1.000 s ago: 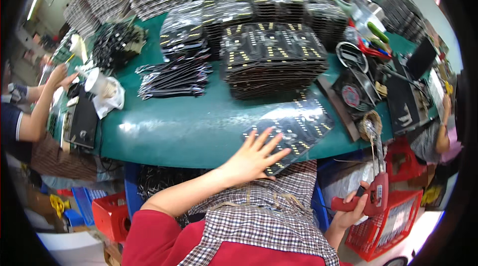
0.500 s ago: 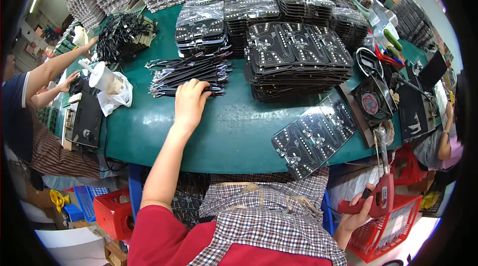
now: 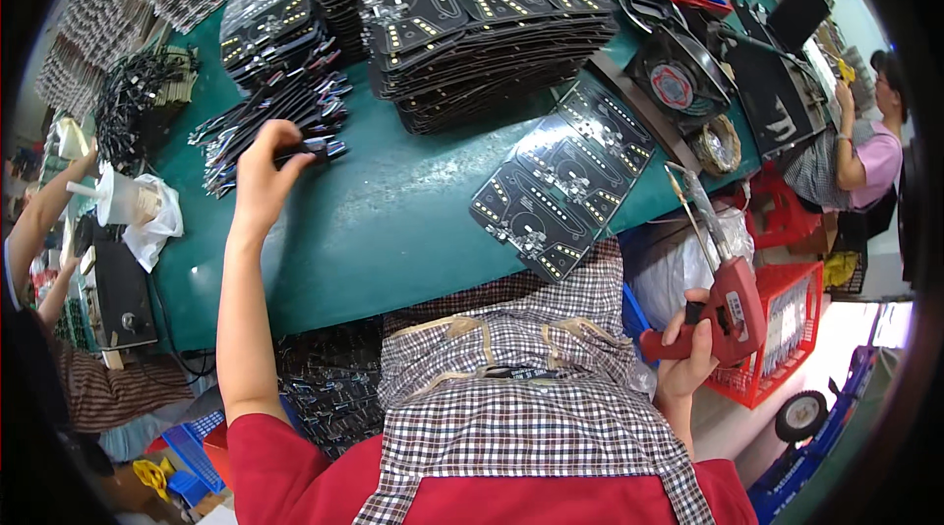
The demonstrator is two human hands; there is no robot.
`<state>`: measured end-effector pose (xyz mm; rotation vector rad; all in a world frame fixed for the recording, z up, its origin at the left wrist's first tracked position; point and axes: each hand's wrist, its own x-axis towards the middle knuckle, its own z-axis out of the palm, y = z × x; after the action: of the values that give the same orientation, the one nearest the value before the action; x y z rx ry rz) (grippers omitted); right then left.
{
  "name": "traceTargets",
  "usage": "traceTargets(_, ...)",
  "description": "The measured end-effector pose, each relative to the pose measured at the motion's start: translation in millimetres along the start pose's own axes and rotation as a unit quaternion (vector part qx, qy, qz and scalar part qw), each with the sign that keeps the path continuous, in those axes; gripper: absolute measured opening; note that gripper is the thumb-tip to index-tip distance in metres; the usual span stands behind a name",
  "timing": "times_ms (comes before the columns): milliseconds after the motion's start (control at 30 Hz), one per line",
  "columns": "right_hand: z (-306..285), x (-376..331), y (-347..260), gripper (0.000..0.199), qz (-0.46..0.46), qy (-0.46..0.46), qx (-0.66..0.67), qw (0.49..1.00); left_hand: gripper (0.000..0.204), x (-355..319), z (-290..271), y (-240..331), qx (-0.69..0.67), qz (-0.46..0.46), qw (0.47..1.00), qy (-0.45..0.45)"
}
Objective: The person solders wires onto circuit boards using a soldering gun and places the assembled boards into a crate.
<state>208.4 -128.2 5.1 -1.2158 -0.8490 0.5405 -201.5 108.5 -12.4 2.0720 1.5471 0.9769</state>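
My left hand (image 3: 264, 171) rests at the near right side of a pile of short black cables (image 3: 280, 112) with coloured wire ends. Its fingers are curled, with thumb and fingertips closed around a black cable (image 3: 323, 149); the fingers partly hide it. My right hand (image 3: 688, 360) grips a red soldering gun (image 3: 733, 314) by the handle, its metal tip pointing up beside the table edge. Between the hands, a black circuit board panel (image 3: 565, 186) with rows of pale components lies at a slant, one corner over the table's front edge.
A tall stack of black board panels (image 3: 482, 43) stands behind the loose panel. Right of it are a small fan (image 3: 674, 83) and a coil of solder wire (image 3: 720, 146). A white spool (image 3: 118, 199) stands at left. Co-workers sit on both sides; a red crate (image 3: 806, 328) stands below right.
My view has swung to the right. The soldering gun has come up, its tip leaning closer to the board panel. My left hand stays at the cable pile, fingers still closed.
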Motion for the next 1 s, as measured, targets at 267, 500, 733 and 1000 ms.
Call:
traceTargets(267,5.4,-14.7,-3.5,0.049,0.083,-0.104,0.002,0.991,0.021,-33.6,53.3,45.8,0.05,0.166,0.983,0.068)
traceTargets(500,3.7,-16.9,1.8,0.044,0.078,-0.086,0.0,0.993,0.023,9.6,-76.8,7.8,-0.289,0.04,0.876,0.385)
traceTargets(733,-2.1,-16.6,3.8,0.045,0.085,-0.094,-0.018,0.992,0.012,-26.6,-79.6,65.4,-0.157,0.056,0.926,0.339)
traceTargets(1000,-0.4,-20.9,-2.3,0.058,0.218,-0.186,0.052,0.957,0.029,-101.6,108.2,137.7,-0.029,0.104,0.994,-0.012)
